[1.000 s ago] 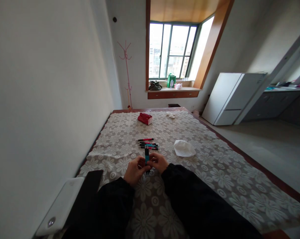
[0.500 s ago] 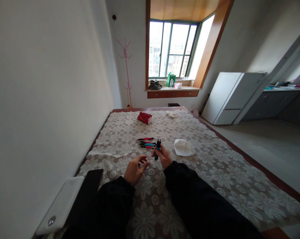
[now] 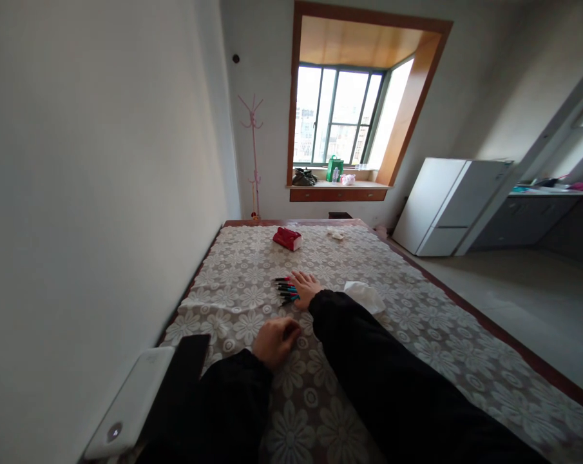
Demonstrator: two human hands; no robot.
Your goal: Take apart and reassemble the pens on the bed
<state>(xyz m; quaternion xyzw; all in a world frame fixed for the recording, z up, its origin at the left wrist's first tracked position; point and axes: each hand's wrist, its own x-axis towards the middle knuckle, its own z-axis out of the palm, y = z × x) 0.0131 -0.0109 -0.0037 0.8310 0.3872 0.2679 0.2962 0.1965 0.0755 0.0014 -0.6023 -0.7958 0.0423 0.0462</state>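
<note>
Several pens [image 3: 285, 291], black with red and blue parts, lie side by side on the patterned tablecloth [image 3: 252, 322]. My right hand [image 3: 305, 287] rests flat over their right ends, fingers stretched out and apart; it hides part of the bundle. Nearer to me, my left hand [image 3: 276, 341] is on the cloth with its fingers curled in and the thumb against them. Nothing shows in it. A crumpled white sheet [image 3: 364, 298], thin like tissue or plastic, lies just right of my right wrist.
A red packet [image 3: 287, 239] lies farther back, with a small white crumpled thing [image 3: 335, 234] right of it. At the near left are a black flat object [image 3: 182, 367] and a white device [image 3: 131, 399] by the wall. A white fridge [image 3: 446, 209] stands beyond the right edge.
My right hand has put down the pens it held upright and now lies spread over the group. My left hand has closed its fingers. The view has tilted up slightly.
</note>
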